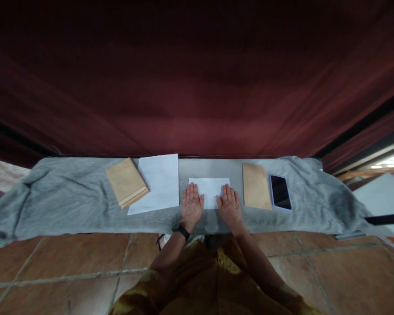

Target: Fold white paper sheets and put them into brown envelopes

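Observation:
A small white sheet of paper (210,190), perhaps folded, lies flat in front of me. My left hand (192,203) rests palm down on its left edge, fingers stretched out. On the opposite edge my right hand (229,203) lies flat in the same way, thumb pointing inward. The middle of the paper shows between the two hands. To the right of my right hand is a single brown envelope (256,187). Larger white sheets (160,183) lie to the left of my left hand, partly under a stack of brown envelopes (126,179).
A grey cloth (72,197) covers the narrow table. At the right, a phone (280,192) with a dark screen lies beside the single envelope. A dark red curtain (197,96) hangs along the far edge. Tiled floor (68,262) shows below the near edge.

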`<state>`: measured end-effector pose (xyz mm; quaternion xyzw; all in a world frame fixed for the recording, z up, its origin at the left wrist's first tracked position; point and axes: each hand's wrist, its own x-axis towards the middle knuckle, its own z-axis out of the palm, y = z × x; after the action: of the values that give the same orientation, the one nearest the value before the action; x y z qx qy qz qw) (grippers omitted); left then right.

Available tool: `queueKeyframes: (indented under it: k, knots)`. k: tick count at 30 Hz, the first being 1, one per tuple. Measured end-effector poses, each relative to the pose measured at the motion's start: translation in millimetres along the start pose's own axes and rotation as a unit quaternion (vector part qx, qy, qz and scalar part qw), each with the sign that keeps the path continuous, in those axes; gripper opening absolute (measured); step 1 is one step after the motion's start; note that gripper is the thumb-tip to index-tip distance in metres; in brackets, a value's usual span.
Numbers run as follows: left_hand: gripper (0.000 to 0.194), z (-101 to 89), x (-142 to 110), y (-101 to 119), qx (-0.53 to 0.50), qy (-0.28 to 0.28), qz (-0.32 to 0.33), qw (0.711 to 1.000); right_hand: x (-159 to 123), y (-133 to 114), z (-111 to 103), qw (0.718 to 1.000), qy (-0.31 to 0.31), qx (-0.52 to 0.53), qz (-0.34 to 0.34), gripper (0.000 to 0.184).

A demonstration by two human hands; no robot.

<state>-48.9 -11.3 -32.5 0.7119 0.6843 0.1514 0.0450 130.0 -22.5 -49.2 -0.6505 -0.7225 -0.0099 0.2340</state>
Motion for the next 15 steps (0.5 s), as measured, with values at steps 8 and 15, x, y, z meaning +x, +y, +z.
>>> queueKeyframes:
  k: [8, 15]
  knots:
    - [0.060, -2.7, 12, 35, -0.014, -0.013, 0.027, 0.999, -1, -3, -4, 0.999, -0.025, -0.008, 0.025, 0.062]
    - [0.061, 11.3, 36, 50, -0.034, -0.052, 0.078, 0.995, 0, -3, -5, 0.999, -0.027, -0.017, 0.022, 0.060]
